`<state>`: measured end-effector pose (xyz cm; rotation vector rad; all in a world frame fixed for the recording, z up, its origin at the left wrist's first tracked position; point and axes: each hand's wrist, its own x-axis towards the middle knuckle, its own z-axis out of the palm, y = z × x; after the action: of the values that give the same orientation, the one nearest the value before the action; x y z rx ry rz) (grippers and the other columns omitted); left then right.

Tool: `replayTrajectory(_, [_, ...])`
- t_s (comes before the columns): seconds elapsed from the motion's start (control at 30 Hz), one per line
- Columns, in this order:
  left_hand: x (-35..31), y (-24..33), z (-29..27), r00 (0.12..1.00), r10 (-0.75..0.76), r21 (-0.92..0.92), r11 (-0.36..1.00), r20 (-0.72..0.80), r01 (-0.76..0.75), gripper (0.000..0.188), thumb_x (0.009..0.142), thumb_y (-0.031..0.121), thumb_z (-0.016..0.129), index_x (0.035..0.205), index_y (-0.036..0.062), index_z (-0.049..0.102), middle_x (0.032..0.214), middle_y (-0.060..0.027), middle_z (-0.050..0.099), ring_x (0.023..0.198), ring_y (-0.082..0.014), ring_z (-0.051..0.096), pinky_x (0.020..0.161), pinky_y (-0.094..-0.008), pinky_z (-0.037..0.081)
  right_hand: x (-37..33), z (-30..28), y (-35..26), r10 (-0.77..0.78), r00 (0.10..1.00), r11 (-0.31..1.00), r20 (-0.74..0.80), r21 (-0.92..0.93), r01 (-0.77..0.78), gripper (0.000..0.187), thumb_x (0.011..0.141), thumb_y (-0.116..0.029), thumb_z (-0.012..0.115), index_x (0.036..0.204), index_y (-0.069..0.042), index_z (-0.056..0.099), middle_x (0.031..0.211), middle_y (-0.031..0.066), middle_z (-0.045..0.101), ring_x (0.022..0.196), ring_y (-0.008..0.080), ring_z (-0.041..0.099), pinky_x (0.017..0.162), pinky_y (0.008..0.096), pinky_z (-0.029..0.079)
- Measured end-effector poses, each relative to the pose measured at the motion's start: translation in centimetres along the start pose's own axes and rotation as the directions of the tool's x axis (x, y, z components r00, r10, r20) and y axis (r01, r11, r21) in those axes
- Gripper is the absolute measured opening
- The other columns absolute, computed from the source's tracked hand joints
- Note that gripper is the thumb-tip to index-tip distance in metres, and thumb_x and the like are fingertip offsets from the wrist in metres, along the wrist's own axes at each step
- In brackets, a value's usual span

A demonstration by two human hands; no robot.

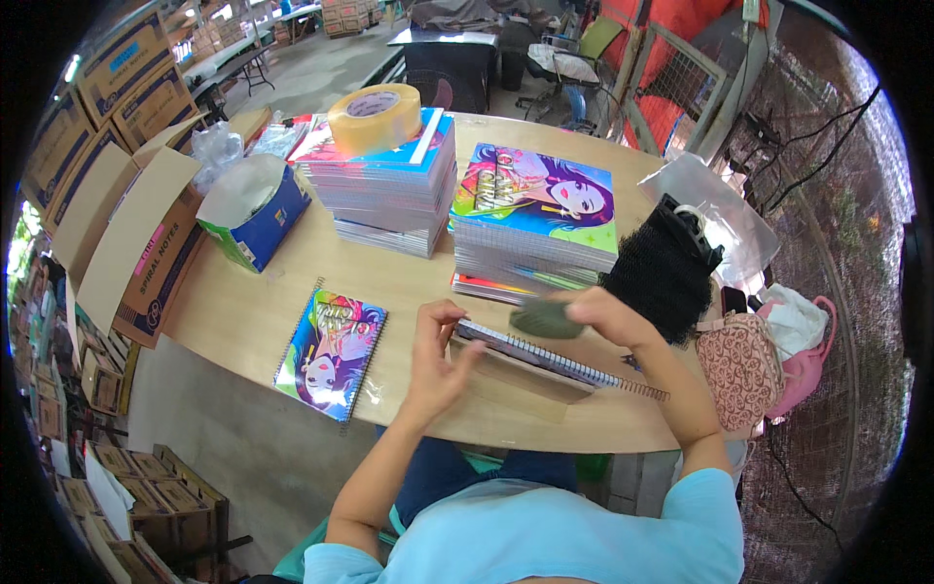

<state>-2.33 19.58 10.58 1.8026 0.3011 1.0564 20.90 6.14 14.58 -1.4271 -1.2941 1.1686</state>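
My left hand (440,358) grips one end of a spiral notebook (530,358), which is tilted up on its edge over the table's near side. Its wire coil runs along the upper edge and sticks out past the right corner, and its brown back board leans toward me. Above the coil, my right hand (615,316) is closed around a dark green oval pad (545,319), smeared by motion; its exact kind cannot be made out. Left of my left hand lies another spiral notebook (331,352) with a colourful illustrated cover, coil ends sticking out.
Two stacks of notebooks (389,200) (535,190) stand beyond my hands, a tape roll (375,119) atop the left one. A blue box (258,219) and open carton (161,243) are at left. Black coil-like strands (662,268) and a patterned pouch (739,368) lie right.
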Motion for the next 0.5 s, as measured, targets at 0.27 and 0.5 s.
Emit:
replayTrajectory(0.27, [-0.3, -2.3, -1.9, 0.974, -0.207, -0.273, 0.935, 0.096, 0.225, 0.028, 0.083, -0.010, 0.061, 0.105, 0.0021, 0.050, 0.102, -0.0049, 0.051, 0.100, -0.0141, 0.054, 0.093, -0.0304, 0.046, 2.3, 2.6, -2.6, -0.128, 0.980, 0.900, 0.154, -0.398, 0.180, 0.045, 0.095, -0.032, 0.053, 0.121, 0.004, 0.061, 0.121, 0.0172, 0.063, 0.107, 0.0270, 0.060, 0.097, 0.0351, 0.043])
replayTrajectory(0.5, [0.3, -2.5, -2.2, 0.978, -0.200, -0.263, 0.942, 0.065, 0.211, 0.049, 0.075, -0.012, 0.068, 0.115, 0.0032, 0.045, 0.106, -0.0063, 0.048, 0.098, -0.0134, 0.054, 0.090, -0.0289, 0.047, 3.1, 2.8, -2.9, -0.064, 0.996, 0.980, 0.059, -0.187, 0.074, 0.048, 0.094, -0.037, 0.057, 0.116, 0.005, 0.064, 0.111, 0.0136, 0.068, 0.104, 0.0171, 0.058, 0.091, 0.0336, 0.044])
